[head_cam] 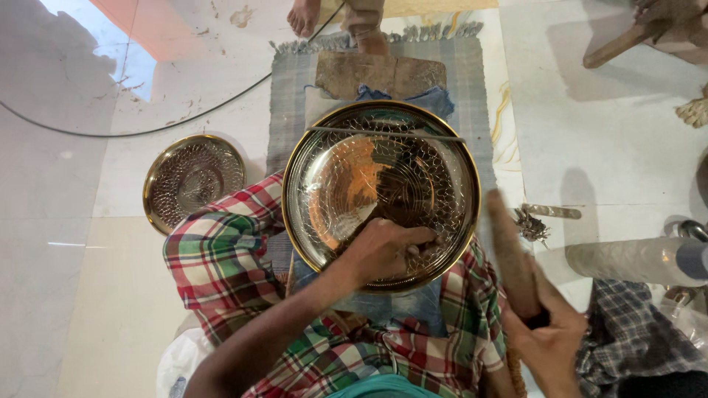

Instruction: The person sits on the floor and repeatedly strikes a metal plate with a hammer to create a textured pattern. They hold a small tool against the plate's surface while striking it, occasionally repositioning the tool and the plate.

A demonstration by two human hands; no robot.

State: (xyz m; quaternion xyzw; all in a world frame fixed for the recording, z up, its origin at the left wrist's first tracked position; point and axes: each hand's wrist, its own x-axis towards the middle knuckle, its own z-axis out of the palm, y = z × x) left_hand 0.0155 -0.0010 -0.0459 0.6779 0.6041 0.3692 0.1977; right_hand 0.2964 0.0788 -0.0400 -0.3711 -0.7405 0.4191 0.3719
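Hands first, nearest to me. My right hand sits at the near right, closed around the dark handle of a hammer, whose worn wooden head slants up and away, blurred, just right of the big plate. My left hand reaches in from the near left, forearm crossing my lap, fingers curled shut and pressing on the near part of the big plate; I cannot tell whether it pinches a small tool there.

Under both arms lies a red, green and white checked cloth over my legs. The big plate, round, shiny and gold-rimmed, with a hammered scale pattern across its face, rests on my lap in the middle of the view, tilted slightly toward me. A thin straight bar crosses its far portion.

At right, near my right hand, a pale cylinder lies on the floor, with a small metal rod just beyond it. At left, apart from the big plate, a small plate with the same pattern lies on the pale tile.

Farther off, a wooden block rests on a grey-blue rug, with blue fabric between it and the big plate. A black cable curves across the far floor. At the far edge, another person's bare foot stands by the rug.
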